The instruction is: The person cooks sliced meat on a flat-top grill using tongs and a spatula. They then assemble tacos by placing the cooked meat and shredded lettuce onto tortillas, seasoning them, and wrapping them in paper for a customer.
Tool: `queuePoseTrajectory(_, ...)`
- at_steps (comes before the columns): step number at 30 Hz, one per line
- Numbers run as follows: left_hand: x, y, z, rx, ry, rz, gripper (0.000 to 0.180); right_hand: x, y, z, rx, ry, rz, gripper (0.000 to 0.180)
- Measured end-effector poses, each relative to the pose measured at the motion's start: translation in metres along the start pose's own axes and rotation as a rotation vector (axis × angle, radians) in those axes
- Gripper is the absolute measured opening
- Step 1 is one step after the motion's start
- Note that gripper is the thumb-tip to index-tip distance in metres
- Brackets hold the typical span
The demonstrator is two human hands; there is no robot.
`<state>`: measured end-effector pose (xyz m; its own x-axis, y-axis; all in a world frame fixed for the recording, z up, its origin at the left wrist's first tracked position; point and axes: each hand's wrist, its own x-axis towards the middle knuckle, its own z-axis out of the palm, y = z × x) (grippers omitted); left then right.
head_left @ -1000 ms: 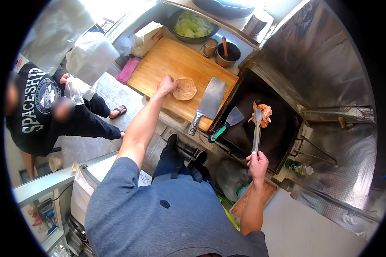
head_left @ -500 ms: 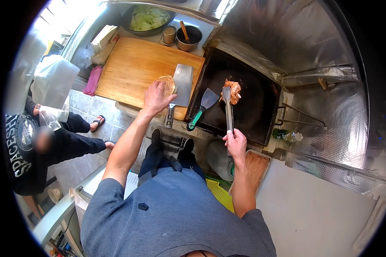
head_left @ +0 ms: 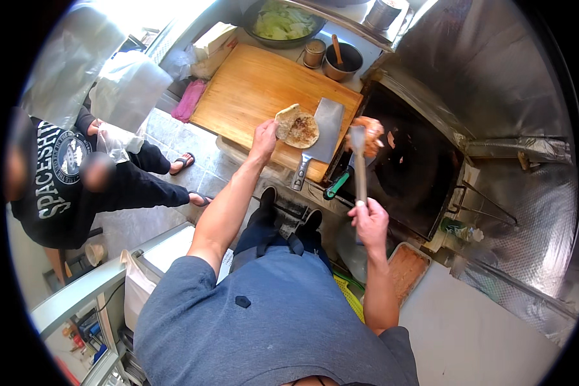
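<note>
My left hand (head_left: pixel 264 143) pinches the raised flap of a split round flatbread (head_left: pixel 300 132), its browned inner face showing. The bread is over the wooden cutting board (head_left: pixel 257 90), beside a broad-bladed cleaver (head_left: pixel 329 128). In my right hand (head_left: pixel 370 224) are metal tongs (head_left: pixel 361 177), closed on a clump of reddish cooked meat (head_left: pixel 373 132) above the left part of the black griddle (head_left: pixel 418 167). Under the tongs lies a scraper with a green handle (head_left: pixel 338 184), its blade partly hidden.
Behind the board stand a bowl of shredded greens (head_left: pixel 283 24), a shaker tin (head_left: pixel 314 53) and a pot with a wooden-handled utensil (head_left: pixel 343 61). Foil-lined walls (head_left: pixel 489 71) flank the griddle. At left a person (head_left: pixel 77 174) stands near hanging plastic bags (head_left: pixel 132 83).
My left hand has lifted the flatbread's top flap, exposing its inside. The tongs have raised the meat off the griddle and carried it left toward the board. The view has shifted.
</note>
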<state>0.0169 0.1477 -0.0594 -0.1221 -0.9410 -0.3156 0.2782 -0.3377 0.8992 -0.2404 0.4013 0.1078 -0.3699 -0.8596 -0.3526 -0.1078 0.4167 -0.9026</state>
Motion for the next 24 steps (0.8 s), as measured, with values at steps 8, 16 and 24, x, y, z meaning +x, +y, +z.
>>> queuePoseTrajectory(8, -0.005, 0.029, 0.009, -0.164, 0.005, -0.157, 0.032, 0.058, 0.025, 0.109, 0.111, -0.298, 0.159, 0.027)
queuePoseTrajectory(16, -0.007, 0.025, 0.015, -0.133, 0.02, -0.116, 0.031, 0.033, 0.014, 0.077, 0.238, -0.425, 0.329, 0.028)
queuePoseTrajectory(24, 0.005, 0.013, -0.01, 0.097, -0.006, -0.075, 0.032, -0.01, 0.024, -0.026, -0.114, 0.128, 0.149, 0.025)
